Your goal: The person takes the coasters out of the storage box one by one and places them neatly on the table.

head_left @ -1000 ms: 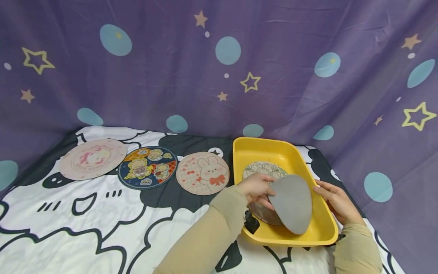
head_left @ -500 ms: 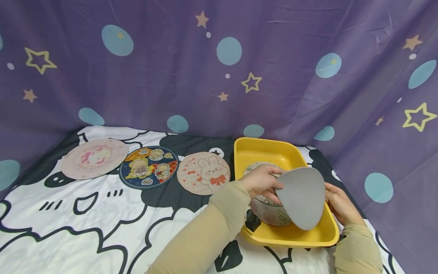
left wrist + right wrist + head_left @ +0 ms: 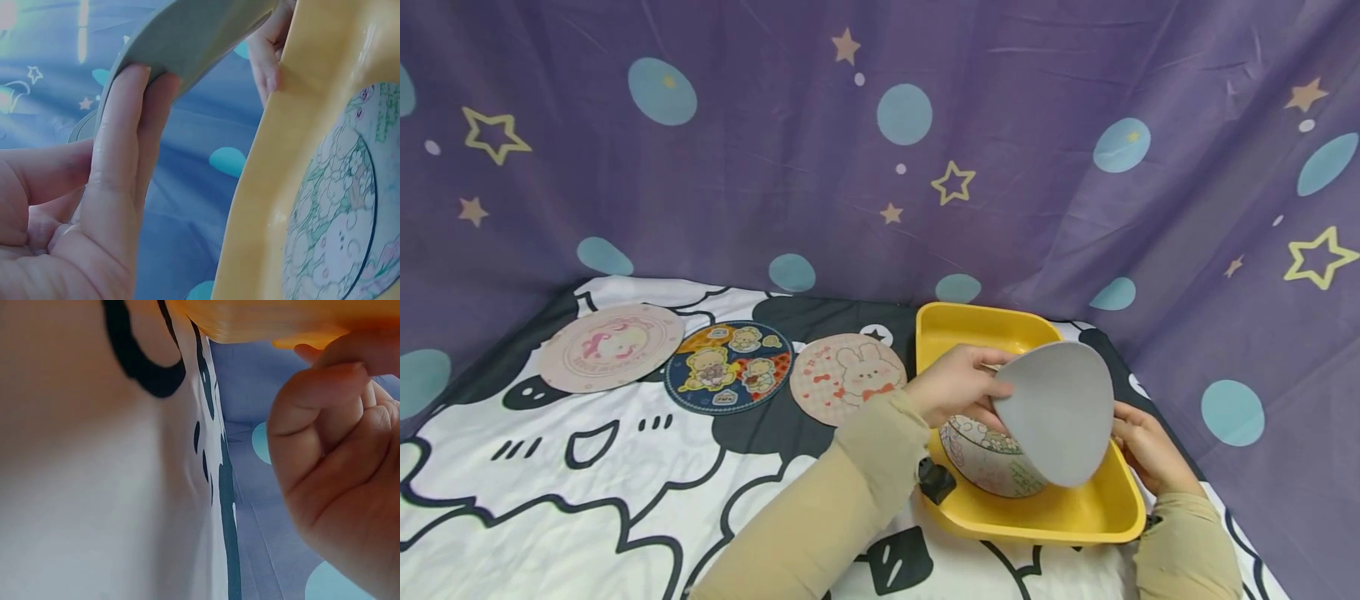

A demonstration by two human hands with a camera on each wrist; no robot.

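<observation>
Rising since a second ago, the grey disc (image 3: 1060, 412) now tilts higher above the yellow tray (image 3: 1067, 530), baring more of the lower patterned disc (image 3: 988, 469) inside. The left hand (image 3: 964, 385) reaches in from the left, nearly straight fingers pinching the grey disc's edge — no gap left. The right hand (image 3: 1153, 448), fingers curled, holds the tray's right rim — partly hidden.

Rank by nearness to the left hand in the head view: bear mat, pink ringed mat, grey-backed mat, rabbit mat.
1. Grey-backed mat, gripped by the left hand.
2. Rabbit mat, left.
3. Bear mat, farther left.
4. Pink ringed mat, leftmost.
</observation>
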